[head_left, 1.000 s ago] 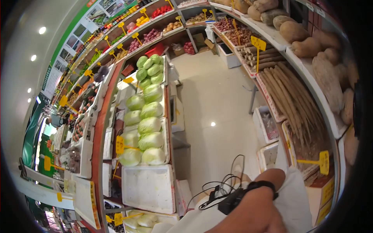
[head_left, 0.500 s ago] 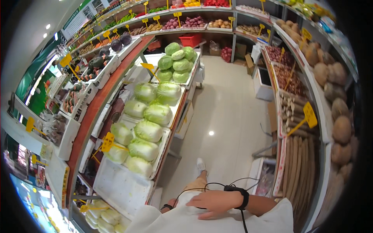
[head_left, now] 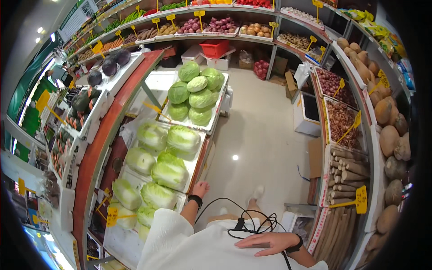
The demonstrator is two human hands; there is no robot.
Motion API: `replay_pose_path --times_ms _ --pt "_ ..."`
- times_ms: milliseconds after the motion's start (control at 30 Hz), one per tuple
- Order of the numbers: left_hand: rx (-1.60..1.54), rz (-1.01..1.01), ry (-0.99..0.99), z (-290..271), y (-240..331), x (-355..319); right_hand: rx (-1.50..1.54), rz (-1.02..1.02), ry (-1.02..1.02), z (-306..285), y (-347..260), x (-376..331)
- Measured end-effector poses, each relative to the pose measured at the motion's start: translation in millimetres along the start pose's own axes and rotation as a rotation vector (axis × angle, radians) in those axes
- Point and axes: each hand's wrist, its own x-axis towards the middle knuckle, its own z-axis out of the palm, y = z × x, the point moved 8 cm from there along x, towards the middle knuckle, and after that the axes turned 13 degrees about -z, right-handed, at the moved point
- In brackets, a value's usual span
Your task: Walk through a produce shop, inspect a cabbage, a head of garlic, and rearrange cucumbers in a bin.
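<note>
My left hand (head_left: pixel 200 188) hangs low beside the edge of a white foam tray, with a black band at its wrist. Its fingers are loosely bent, and I see nothing in them. Several pale green napa cabbages (head_left: pixel 169 171) lie in that tray, close to the hand. My right hand (head_left: pixel 265 244) is in front of my white shirt, fingers stretched out, also with a black band. A tangle of black cable (head_left: pixel 258 224) runs just above it and links toward the left wrist. Further ahead, round green cabbages (head_left: pixel 198 92) are piled in another white tray.
A tiled aisle floor (head_left: pixel 252 112) runs ahead, with my shoes on it. Along the right, shelves hold shallots (head_left: pixel 333 85), long brown roots (head_left: pixel 333 234) and squashes (head_left: pixel 387 139). Red onions (head_left: pixel 220 25) and a red basket (head_left: pixel 214 47) are at the back. A red-brown shelf edge (head_left: pixel 105 130) stands left.
I have moved forward along the aisle, so the cabbage trays sit nearer. My left hand has come out from behind my shirt toward the tray edge. My right hand has shifted lower and rightward.
</note>
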Motion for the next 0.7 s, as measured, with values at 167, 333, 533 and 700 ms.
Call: replay_pose_path --times_ms 167,333,533,700 --pt "-0.244 0.05 0.003 52 125 38 0.144 -0.217 -0.039 -106 -4 -12" --pt "-0.341 0.02 0.023 57 215 63 0.222 -0.233 -0.14 -221 -20 -33" --pt "-0.507 0.167 0.146 50 343 94 0.226 -0.112 -0.253 -346 -30 -16" --pt "-0.773 0.079 0.119 46 400 140 0.193 -0.061 -0.229 -434 -9 21"
